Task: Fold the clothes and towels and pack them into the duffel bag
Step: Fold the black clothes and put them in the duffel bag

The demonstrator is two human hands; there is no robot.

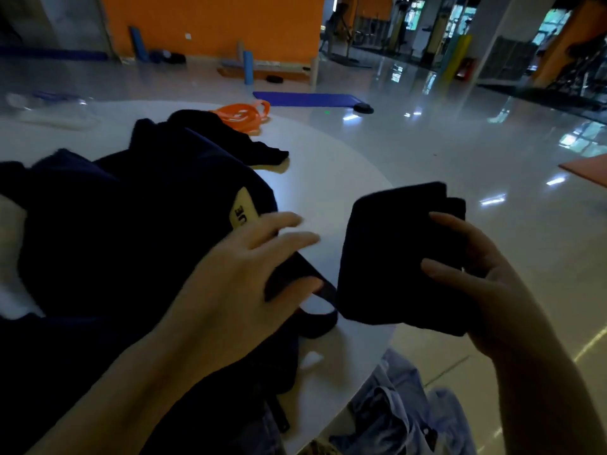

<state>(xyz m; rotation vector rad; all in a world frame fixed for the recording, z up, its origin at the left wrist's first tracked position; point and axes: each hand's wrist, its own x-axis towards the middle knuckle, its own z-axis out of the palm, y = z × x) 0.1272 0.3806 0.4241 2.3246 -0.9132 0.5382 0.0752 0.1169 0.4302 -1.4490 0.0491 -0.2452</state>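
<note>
- right hand (476, 277) is gripping a folded dark cloth (394, 257), holding it up over the white table (328, 165) edge
- left hand (236, 274) is resting fingers-spread on the dark duffel bag (131, 241), thumb by its strap (315, 300)

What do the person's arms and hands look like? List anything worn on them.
Both the left hand and the right hand are bare: no gloves, and no rings, watch or bracelet can be made out in the dim light. Both forearms are uncovered as far as the frame shows them, with no sleeve in view. The left hand's fingertips are motion-blurred.
</note>
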